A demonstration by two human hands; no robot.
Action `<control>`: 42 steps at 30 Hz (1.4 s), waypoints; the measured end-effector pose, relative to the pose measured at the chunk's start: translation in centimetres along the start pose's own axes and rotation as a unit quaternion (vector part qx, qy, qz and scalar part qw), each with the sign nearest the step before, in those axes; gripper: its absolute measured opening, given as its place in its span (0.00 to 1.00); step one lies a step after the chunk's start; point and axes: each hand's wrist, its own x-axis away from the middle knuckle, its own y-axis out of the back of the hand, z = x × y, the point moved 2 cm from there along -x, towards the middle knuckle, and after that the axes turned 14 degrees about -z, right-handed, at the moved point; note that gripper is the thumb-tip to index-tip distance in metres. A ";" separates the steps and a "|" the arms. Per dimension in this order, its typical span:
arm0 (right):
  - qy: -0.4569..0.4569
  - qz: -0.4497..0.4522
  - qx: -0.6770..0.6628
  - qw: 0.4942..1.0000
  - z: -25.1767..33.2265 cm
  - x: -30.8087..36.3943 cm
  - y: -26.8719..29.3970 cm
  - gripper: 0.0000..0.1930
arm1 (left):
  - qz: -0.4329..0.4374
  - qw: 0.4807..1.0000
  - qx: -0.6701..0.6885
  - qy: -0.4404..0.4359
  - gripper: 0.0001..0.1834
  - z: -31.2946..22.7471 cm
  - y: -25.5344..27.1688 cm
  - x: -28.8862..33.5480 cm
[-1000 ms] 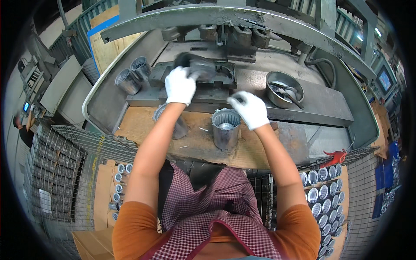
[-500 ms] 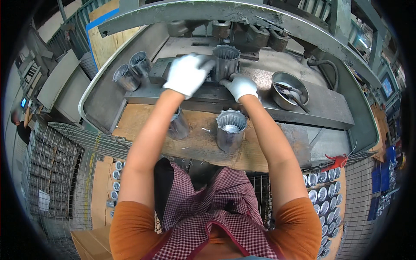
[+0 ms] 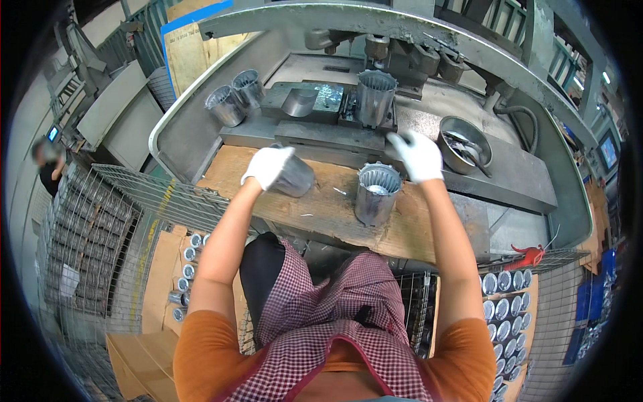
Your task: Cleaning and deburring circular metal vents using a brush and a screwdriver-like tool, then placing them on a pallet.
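My left hand (image 3: 267, 167), in a white glove, is closed around the upper left side of a grey metal cylinder (image 3: 295, 178) on the wooden board (image 3: 328, 216). That cylinder leans a little, and part of its rim is hidden by the glove. My right hand (image 3: 421, 157), also gloved, hovers above the board's right part with its fingers apart and slightly blurred, holding nothing. Below and left of it stands an upright finned metal cylinder (image 3: 376, 204). Another finned cylinder (image 3: 376, 100) stands upright in the machine's fixture (image 3: 348, 112), apart from both hands.
Two metal cylinders (image 3: 226, 107) stand at the far left of the machine bed. At right, a metal bowl (image 3: 451, 158) holds dark scraps and a tool. A machine beam (image 3: 321, 19) crosses above. Round metal parts (image 3: 502, 309) fill a wire cage at lower right. A person (image 3: 48, 167) is far left.
My left hand has come down from the fixture onto the cylinder at the board's left. My right hand has drawn away from the fixture cylinder, toward the right. The whole view has shifted somewhat.
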 end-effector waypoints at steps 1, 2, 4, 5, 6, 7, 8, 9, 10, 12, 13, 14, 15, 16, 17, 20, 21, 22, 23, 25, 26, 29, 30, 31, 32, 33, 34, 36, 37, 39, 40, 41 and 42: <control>0.012 -0.070 -0.028 0.997 -1.7 1.9 1.7 0.23 | -0.042 0.972 0.200 0.117 0.23 0.7 0.8 0.3; -0.014 -0.085 -0.037 0.996 -2.3 3.8 4.4 0.21 | -0.085 0.889 0.387 0.228 0.19 1.2 1.5 0.6; -0.054 -0.181 -0.022 0.982 -7.0 7.5 8.5 0.15 | -0.107 0.802 0.484 0.334 0.13 -2.1 3.2 0.6; -0.066 -0.211 0.008 0.975 -9.7 8.9 10.1 0.13 | -0.116 0.812 0.517 0.245 0.13 -1.6 3.2 -0.5; -0.112 -0.227 0.019 0.967 -11.4 10.3 12.3 0.13 | -0.119 0.814 0.547 0.156 0.14 -1.2 3.0 -2.0; -0.136 -0.253 0.007 0.958 -13.6 11.9 13.9 0.14 | -0.095 0.835 0.528 0.124 0.15 -4.0 3.5 -2.0; -0.142 -0.259 0.075 0.952 -16.4 13.5 15.6 0.14 | -0.068 0.853 0.509 0.090 0.16 -6.9 4.0 -2.1; -0.157 -0.266 0.102 0.946 -18.5 14.7 16.6 0.15 | -0.083 0.887 0.444 0.091 0.18 -6.0 3.6 -3.7; -0.195 -0.235 0.140 0.942 -19.4 15.4 17.7 0.16 | -0.113 0.910 0.395 0.051 0.21 -6.2 2.8 -5.0; -0.208 -0.253 0.157 0.932 -22.4 16.8 17.7 0.17 | -0.163 0.904 0.388 -0.071 0.23 -6.0 -0.1 -7.8; -0.210 -0.256 0.156 0.930 -23.7 17.3 17.4 0.17 | -0.168 0.944 0.284 -0.025 0.25 -5.4 -1.8 -9.1; -0.258 -0.267 0.079 0.925 -25.1 17.7 16.7 0.17 | -0.172 0.969 0.176 0.023 0.27 -5.3 -2.6 -9.8; -0.303 -0.276 0.002 0.912 -26.1 17.9 16.2 0.17 | -0.166 0.976 0.135 -0.032 0.30 -5.2 -3.0 -10.1; -0.306 -0.277 0.001 0.911 -26.3 18.0 16.0 0.17 | -0.163 0.977 0.132 -0.036 0.30 -5.2 -3.2 -10.5; -0.294 -0.299 -0.012 0.908 -26.2 18.1 15.7 0.17 | -0.123 0.989 0.047 -0.074 0.31 -5.2 -3.3 -10.9; -0.284 -0.337 -0.023 0.897 -25.6 18.3 15.4 0.17 | -0.076 0.986 -0.089 -0.115 0.33 -5.6 -3.8 -11.8; -0.284 -0.353 -0.021 0.891 -25.5 18.3 15.4 0.17 | -0.068 0.980 -0.159 -0.099 0.33 -5.6 -3.9 -11.7; -0.286 -0.352 -0.019 0.891 -25.6 18.4 15.3 0.17 | -0.058 0.969 -0.227 -0.082 0.33 -6.4 -3.6 -11.2; -0.283 -0.363 -0.029 0.888 -25.7 18.5 15.3 0.17 | -0.059 0.966 -0.244 -0.068 0.34 -7.1 -3.4 -11.0; -0.279 -0.370 -0.038 0.885 -25.8 18.5 15.3 0.18 | -0.087 0.961 -0.251 -0.070 0.33 -7.4 -3.4 -10.5; -0.290 -0.358 -0.037 0.887 -25.8 18.3 15.3 0.18 | -0.118 0.956 -0.259 -0.073 0.33 -7.4 -3.1 -10.2; -0.282 -0.371 -0.010 0.885 -24.0 17.7 16.0 0.17 | -0.118 0.948 -0.288 -0.065 0.34 -8.4 -2.6 -9.2; -0.260 -0.398 0.008 0.879 -23.0 18.0 16.4 0.16 | -0.105 0.951 -0.280 -0.072 0.36 -8.4 -2.2 -8.5; -0.181 -0.427 0.030 0.885 -22.4 18.0 16.9 0.19 | -0.172 0.950 -0.250 -0.073 0.38 -8.4 -2.1 -7.1; -0.177 -0.433 0.030 0.883 -22.5 18.3 17.5 0.19 | -0.239 0.944 -0.217 -0.073 0.39 -8.0 -2.2 -5.2; -0.107 -0.506 0.091 0.851 -22.2 19.3 18.5 0.22 | -0.230 0.957 -0.164 -0.059 0.43 -7.0 -2.8 -4.3; -0.040 -0.569 0.154 0.807 -21.8 20.3 19.2 0.26 | -0.232 0.962 -0.140 -0.039 0.45 -7.6 -3.5 -2.3; -0.101 -0.627 0.146 0.759 -22.6 21.5 19.8 0.32 | -0.103 0.992 0.066 -0.040 0.44 -8.7 -4.5 1.6; -0.233 -0.557 0.147 0.784 -24.3 21.7 19.6 0.32 | -0.114 0.978 0.120 -0.124 0.48 -8.1 -6.1 3.5; -0.272 -0.510 0.048 0.815 -28.6 22.5 19.1 0.32 | 0.019 0.972 0.182 -0.147 0.56 -11.1 -8.5 7.1; -0.255 -0.504 0.124 0.815 -27.5 22.0 19.2 0.29 | 0.087 0.977 0.155 -0.117 0.56 -12.3 -9.9 8.3; -0.228 -0.512 0.007 0.828 -25.6 21.3 19.0 0.26 | 0.038 0.959 0.272 -0.076 0.51 -13.2 -11.9 9.5; -0.203 -0.515 -0.105 0.827 -23.5 21.1 18.8 0.24 | 0.122 0.955 0.270 -0.029 0.43 -17.0 -10.3 10.0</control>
